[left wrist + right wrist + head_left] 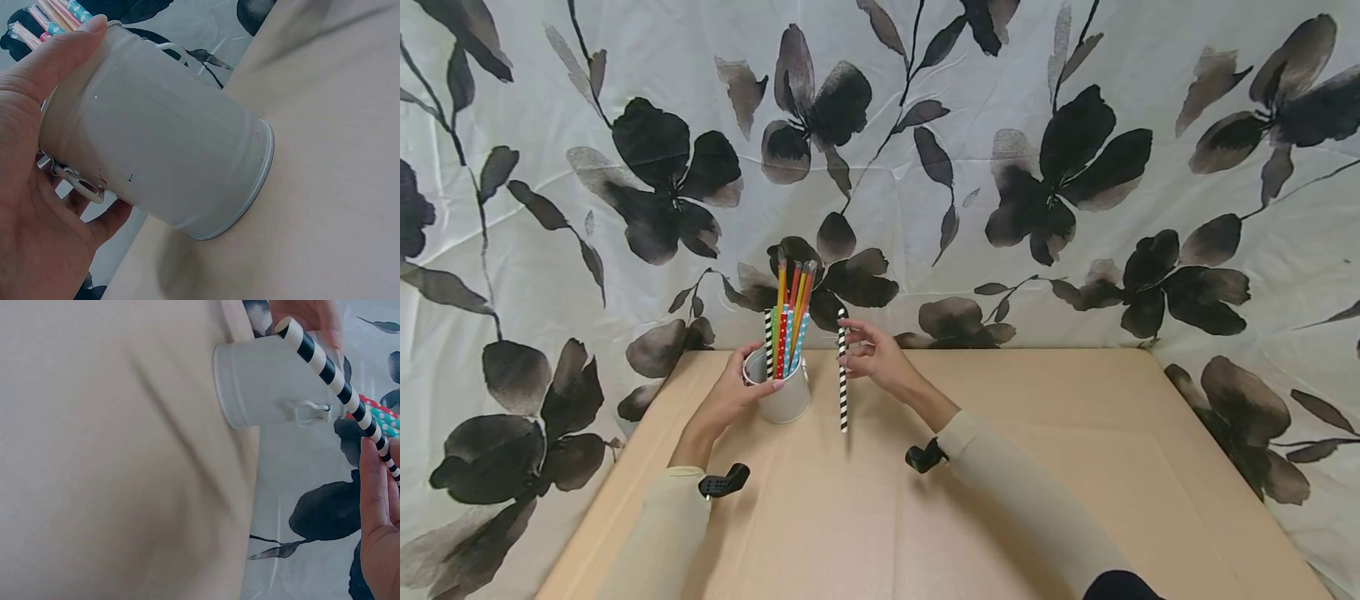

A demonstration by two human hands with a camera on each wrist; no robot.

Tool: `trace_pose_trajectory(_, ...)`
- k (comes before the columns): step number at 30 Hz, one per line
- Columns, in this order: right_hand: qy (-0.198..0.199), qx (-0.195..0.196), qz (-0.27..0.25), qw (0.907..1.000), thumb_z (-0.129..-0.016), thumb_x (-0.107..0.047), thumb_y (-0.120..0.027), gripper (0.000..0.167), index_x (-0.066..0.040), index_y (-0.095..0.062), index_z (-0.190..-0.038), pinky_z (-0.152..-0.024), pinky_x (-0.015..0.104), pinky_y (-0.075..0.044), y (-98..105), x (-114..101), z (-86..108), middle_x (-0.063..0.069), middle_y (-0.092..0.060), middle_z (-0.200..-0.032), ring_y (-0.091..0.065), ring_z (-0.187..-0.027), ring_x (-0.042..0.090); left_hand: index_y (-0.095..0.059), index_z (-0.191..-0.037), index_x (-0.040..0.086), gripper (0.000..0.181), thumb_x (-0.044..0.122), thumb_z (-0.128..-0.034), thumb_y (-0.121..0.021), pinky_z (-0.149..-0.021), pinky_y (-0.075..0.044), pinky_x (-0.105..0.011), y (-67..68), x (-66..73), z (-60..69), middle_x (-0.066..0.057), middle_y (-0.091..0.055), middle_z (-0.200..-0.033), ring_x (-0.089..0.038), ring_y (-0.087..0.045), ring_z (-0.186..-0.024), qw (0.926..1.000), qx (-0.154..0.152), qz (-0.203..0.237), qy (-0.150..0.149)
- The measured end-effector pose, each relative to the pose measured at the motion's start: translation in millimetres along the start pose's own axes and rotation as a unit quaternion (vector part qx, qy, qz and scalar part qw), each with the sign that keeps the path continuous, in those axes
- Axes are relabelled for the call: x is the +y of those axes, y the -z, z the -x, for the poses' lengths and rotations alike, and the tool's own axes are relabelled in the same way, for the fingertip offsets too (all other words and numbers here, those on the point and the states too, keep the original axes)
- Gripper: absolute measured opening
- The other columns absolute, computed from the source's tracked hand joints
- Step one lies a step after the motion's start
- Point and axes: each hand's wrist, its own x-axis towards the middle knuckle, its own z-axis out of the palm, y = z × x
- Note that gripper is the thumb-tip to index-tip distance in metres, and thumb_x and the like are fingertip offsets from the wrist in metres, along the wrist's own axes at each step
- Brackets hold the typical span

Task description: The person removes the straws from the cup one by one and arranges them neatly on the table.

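Observation:
My left hand (737,385) grips a white metal bucket (169,131) near its rim, with the thumb on the near side and the fingers round the handle side. Several sticks (792,321) stand in the bucket, some orange and yellow, some with red or blue polka dots, one green, one striped. To the right of the bucket, my right hand (880,360) pinches a black-and-white striped paper straw (337,386) near its upper part. The straw hangs nearly upright above the table, apart from the bucket. In the right wrist view, most of the right fingers lie outside the frame.
A tan table (1000,467) spreads below both arms, its far edge just behind the bucket. Behind it hangs a white cloth (940,275) with dark flowers. Dark wrist devices (724,482) sit on both sleeves.

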Motion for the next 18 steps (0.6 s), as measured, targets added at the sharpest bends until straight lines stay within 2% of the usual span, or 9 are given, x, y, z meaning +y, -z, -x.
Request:
trace_pose_trajectory(3,-0.010,-0.006,-0.001,0.9999,-0.090,0.010,-0.068,0.065,-0.014,-0.050,-0.147,-0.079,0.044,-0.061,-2,4,-0.6,0.017,-0.054,-0.125,-0.069,-0.102,0.028,-0.011,-0.160,0.008,0.102,0.021,-0.0876,-0.082,-0.121,-0.015,-0.061,1.3,-10.0,-4.5,-0.024,-0.016,-0.163,-0.042,-0.016,-0.152,1.0000,0.005,-0.001,-0.008)
trace_pose_trajectory(6,-0.017,-0.013,-0.001,0.9998,-0.090,0.011,-0.069,0.067,-0.011,-0.047,-0.149,-0.078,0.042,-0.061,-3,9,-2.0,0.019,-0.054,-0.126,-0.070,-0.100,0.025,-0.011,-0.160,0.008,0.103,0.022,-0.0874,-0.082,-0.121,-0.015,-0.061,2.8,-16.7,-7.4,-0.023,-0.016,-0.163,-0.042,-0.016,-0.152,0.9999,0.006,-0.004,-0.014)
trace_pose_trajectory(11,-0.028,-0.017,0.001,0.9995,-0.088,0.013,-0.069,0.070,-0.008,-0.045,-0.150,-0.079,0.044,-0.060,-5,16,-4.6,0.020,-0.054,-0.124,-0.069,-0.094,0.020,-0.008,-0.160,0.008,0.103,0.023,-0.0883,-0.081,-0.121,-0.015,-0.061,4.1,-17.5,-8.9,-0.023,-0.014,-0.162,-0.043,-0.016,-0.151,0.9999,-0.001,-0.004,-0.014)
trace_pose_trajectory(15,-0.047,-0.013,0.004,0.9988,-0.087,0.014,-0.070,0.071,-0.008,-0.045,-0.150,-0.080,0.047,-0.060,-8,22,-6.2,0.019,-0.053,-0.121,-0.069,-0.092,0.020,-0.008,-0.160,0.008,0.101,0.023,-0.0896,-0.079,-0.121,-0.017,-0.060,4.3,-16.5,-8.1,-0.023,-0.014,-0.162,-0.042,-0.017,-0.151,0.9999,-0.006,-0.003,-0.013)
trace_pose_trajectory(18,-0.062,-0.011,0.011,0.9980,-0.085,0.014,-0.072,0.073,-0.007,-0.044,-0.150,-0.079,0.045,-0.060,-10,28,-7.6,0.018,-0.052,-0.120,-0.069,-0.093,0.021,-0.008,-0.160,0.009,0.101,0.022,-0.0900,-0.079,-0.120,-0.018,-0.060,4.1,-16.1,-6.5,-0.023,-0.014,-0.162,-0.043,-0.018,-0.151,0.9999,-0.010,0.000,-0.011)
